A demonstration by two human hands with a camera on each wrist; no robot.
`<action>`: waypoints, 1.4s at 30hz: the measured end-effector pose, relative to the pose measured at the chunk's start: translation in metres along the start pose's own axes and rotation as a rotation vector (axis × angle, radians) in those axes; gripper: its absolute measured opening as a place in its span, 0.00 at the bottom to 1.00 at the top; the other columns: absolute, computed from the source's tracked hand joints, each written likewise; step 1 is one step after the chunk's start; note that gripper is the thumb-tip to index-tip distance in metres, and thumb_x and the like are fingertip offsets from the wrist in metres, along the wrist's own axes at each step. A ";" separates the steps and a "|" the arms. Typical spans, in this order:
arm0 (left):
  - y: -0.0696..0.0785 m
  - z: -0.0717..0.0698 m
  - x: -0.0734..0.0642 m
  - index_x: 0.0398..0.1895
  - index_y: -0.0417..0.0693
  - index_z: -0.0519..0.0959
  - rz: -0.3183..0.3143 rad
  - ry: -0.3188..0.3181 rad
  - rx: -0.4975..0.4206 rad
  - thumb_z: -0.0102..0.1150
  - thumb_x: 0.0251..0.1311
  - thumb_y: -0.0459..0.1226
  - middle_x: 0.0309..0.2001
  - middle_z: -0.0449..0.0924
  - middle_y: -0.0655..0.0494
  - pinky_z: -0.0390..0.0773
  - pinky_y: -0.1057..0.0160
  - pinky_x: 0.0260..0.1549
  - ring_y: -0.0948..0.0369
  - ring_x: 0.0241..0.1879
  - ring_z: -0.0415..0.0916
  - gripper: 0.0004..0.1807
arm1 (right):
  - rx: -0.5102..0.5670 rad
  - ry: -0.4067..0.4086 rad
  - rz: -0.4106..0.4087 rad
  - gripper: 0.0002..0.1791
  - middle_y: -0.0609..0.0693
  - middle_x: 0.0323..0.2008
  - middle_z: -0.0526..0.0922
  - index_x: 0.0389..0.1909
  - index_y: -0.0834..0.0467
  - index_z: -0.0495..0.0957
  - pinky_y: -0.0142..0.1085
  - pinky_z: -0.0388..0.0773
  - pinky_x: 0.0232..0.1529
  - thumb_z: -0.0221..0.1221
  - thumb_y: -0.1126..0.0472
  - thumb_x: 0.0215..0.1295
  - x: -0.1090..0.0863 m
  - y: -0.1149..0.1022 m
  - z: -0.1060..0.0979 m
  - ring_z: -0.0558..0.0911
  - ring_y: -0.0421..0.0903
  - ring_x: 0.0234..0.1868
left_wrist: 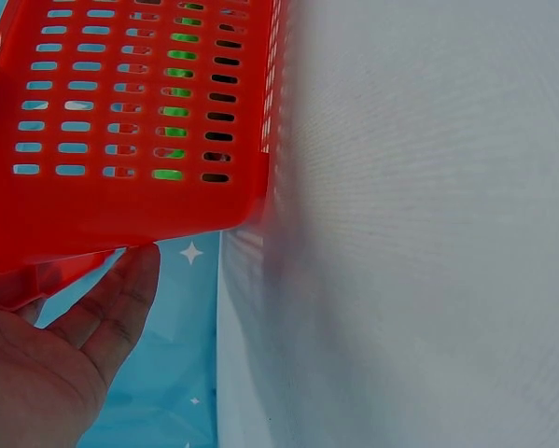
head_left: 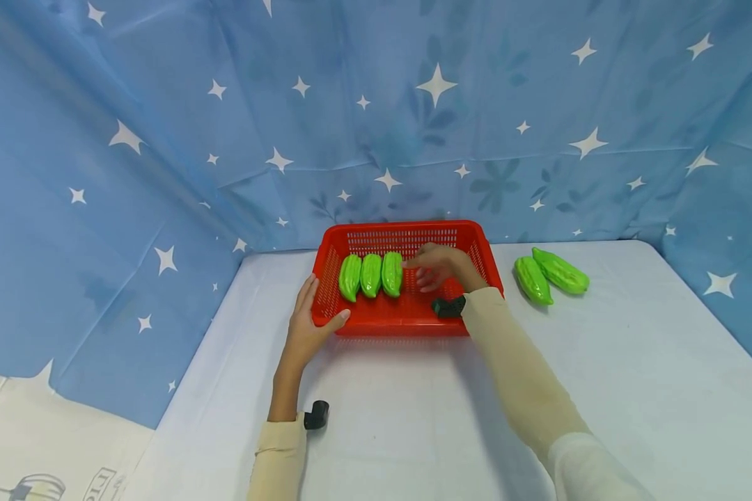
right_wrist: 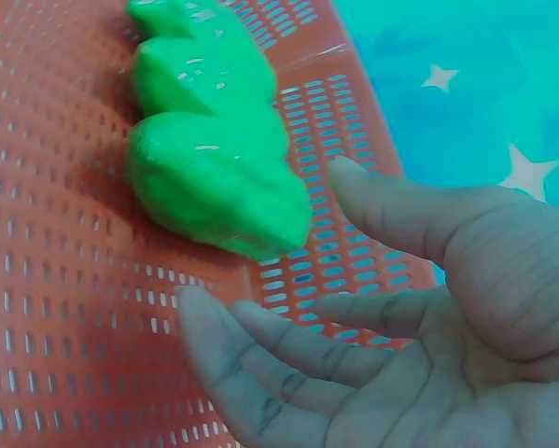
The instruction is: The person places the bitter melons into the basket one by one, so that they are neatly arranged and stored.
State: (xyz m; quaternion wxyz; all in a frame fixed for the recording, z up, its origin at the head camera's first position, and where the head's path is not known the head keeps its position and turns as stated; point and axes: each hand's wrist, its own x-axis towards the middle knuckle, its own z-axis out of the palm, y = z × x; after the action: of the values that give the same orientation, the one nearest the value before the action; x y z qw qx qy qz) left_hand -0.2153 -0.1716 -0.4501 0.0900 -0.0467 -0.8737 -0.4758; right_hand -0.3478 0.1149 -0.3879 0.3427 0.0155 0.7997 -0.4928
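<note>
Three glossy green bitter melons [head_left: 371,275] lie side by side in the left half of a red plastic basket [head_left: 376,327]. My right hand [head_left: 435,266] is inside the basket, right of the nearest melon. In the right wrist view, a visible gap separates its thumb and fingers from that bitter melon [right_wrist: 218,182], and nothing is in the grasp. At the basket's front left corner, my left hand [head_left: 308,327] touches the rim with thumb and fingers spread. The left wrist view shows its fingers [left_wrist: 120,313] stretched against the rim's underside; the thumb is hidden there.
Two more green bitter melons [head_left: 533,280] [head_left: 560,271] lie on the white tablecloth [head_left: 652,348] right of the basket. A blue star-patterned curtain [head_left: 363,125] hangs right behind the basket and along both sides. Dark wrist devices [head_left: 316,415] sit on both forearms.
</note>
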 end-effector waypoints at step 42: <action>0.004 0.000 -0.003 0.78 0.53 0.51 -0.008 -0.002 -0.010 0.66 0.52 0.59 0.77 0.45 0.68 0.69 0.42 0.64 0.54 0.76 0.49 0.54 | 0.084 1.150 -0.321 0.27 0.56 0.61 0.75 0.68 0.58 0.68 0.43 0.67 0.67 0.54 0.56 0.70 -0.132 0.186 -0.120 0.69 0.50 0.67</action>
State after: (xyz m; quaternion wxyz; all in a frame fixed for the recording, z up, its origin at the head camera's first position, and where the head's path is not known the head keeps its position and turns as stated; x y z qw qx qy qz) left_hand -0.2119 -0.1692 -0.4468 0.0868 -0.0440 -0.8715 -0.4807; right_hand -0.2433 0.3475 -0.4252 -0.2246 0.1724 0.8292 -0.4819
